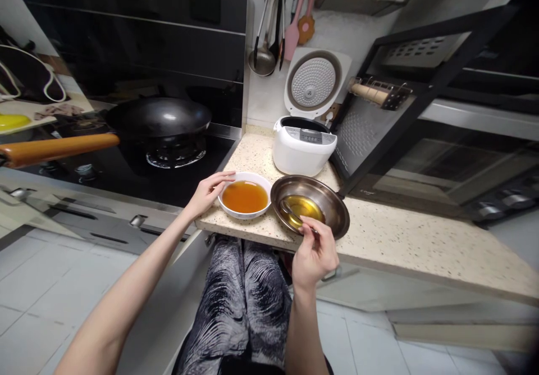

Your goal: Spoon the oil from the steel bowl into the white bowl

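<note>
A white bowl (268,187) of reddish-brown liquid sits near the counter's front edge. My left hand (209,193) grips its left rim, fingers laid over the edge. Right beside that bowl, a wide metal bowl (337,209) contains clear yellow liquid that looks like oil. My right hand (315,251) is closed in a pinch around the thin handle of a spoon (290,211), whose head dips into the yellow liquid. Part of the spoon's handle is hidden by my fingers.
Behind the bowls stands a white rice cooker (304,149), its lid raised. A black wok (160,118) rests on the stove at left, its wooden handle (59,149) pointing left. An oven (446,161) stands at right. Ladles and spatulas (264,60) hang on the wall.
</note>
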The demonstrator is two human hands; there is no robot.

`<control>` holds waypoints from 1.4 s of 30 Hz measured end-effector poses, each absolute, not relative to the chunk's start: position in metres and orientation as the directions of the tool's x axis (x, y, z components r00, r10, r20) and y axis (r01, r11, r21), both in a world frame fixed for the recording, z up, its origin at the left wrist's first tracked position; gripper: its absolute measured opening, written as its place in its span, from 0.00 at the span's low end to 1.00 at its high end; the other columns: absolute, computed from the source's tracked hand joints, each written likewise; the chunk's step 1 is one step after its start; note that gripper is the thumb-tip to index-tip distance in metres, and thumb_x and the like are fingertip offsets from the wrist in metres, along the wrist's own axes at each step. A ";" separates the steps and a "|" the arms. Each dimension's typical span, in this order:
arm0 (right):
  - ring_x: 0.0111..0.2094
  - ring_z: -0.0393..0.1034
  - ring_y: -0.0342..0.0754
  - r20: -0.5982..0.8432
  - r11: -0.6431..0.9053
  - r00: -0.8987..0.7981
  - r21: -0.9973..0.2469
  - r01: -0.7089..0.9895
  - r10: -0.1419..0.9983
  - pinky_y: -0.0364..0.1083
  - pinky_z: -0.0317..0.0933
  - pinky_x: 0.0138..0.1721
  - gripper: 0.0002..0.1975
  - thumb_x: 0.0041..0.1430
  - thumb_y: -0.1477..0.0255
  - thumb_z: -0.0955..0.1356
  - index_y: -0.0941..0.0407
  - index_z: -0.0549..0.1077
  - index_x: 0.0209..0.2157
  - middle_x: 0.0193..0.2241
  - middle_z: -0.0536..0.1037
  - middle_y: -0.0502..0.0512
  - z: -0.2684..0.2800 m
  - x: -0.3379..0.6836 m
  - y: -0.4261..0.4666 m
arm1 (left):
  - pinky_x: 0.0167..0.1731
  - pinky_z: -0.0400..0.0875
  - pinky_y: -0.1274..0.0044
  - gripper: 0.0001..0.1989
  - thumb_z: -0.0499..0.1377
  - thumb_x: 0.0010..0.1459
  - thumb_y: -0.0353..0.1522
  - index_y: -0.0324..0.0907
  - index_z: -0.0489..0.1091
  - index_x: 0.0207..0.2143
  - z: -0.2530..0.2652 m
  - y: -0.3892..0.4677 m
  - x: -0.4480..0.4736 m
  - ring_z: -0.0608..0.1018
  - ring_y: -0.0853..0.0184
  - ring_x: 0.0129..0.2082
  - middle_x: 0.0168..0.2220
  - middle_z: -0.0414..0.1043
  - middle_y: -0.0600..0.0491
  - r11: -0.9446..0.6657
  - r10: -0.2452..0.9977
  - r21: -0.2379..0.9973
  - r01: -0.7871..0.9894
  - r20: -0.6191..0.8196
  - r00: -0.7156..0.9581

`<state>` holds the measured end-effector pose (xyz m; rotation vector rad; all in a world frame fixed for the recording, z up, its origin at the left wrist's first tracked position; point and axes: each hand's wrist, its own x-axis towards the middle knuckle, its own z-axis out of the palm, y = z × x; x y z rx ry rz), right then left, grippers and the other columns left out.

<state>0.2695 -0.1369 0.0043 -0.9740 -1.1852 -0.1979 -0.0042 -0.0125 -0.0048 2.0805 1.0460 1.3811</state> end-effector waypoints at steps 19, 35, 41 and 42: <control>0.43 0.80 0.50 0.906 0.742 -0.058 -0.306 0.597 0.420 0.52 0.76 0.43 0.15 0.65 0.85 0.65 0.55 0.78 0.45 0.40 0.82 0.58 0.018 0.311 -0.139 | 0.65 0.66 0.57 0.17 0.54 0.69 0.40 0.44 0.81 0.47 -0.007 -0.011 -0.005 0.77 0.55 0.61 0.59 0.76 0.45 -0.624 0.779 0.695 0.356 0.588 0.218; 0.39 0.74 0.47 0.859 0.675 -0.134 -0.281 0.683 0.493 0.48 0.71 0.42 0.15 0.66 0.85 0.61 0.55 0.74 0.45 0.36 0.78 0.56 0.015 0.312 -0.138 | 0.64 0.66 0.56 0.17 0.54 0.69 0.40 0.44 0.81 0.47 -0.006 -0.012 -0.004 0.76 0.54 0.61 0.59 0.76 0.45 -0.613 0.788 0.711 0.344 0.579 0.207; 0.39 0.78 0.48 0.934 0.721 0.131 -0.342 0.603 0.333 0.50 0.73 0.41 0.12 0.66 0.82 0.65 0.54 0.74 0.44 0.36 0.80 0.53 0.011 0.292 -0.133 | 0.64 0.66 0.56 0.17 0.54 0.69 0.39 0.44 0.81 0.47 -0.006 -0.012 -0.004 0.76 0.55 0.61 0.59 0.76 0.44 -0.622 0.782 0.706 0.338 0.584 0.217; 0.39 0.78 0.48 0.935 0.733 0.170 -0.351 0.582 0.313 0.50 0.74 0.41 0.11 0.67 0.82 0.65 0.54 0.75 0.44 0.35 0.80 0.53 0.010 0.286 -0.132 | 0.64 0.66 0.56 0.17 0.54 0.69 0.39 0.44 0.81 0.47 -0.006 -0.012 -0.004 0.77 0.55 0.61 0.59 0.76 0.44 -0.624 0.780 0.705 0.337 0.586 0.218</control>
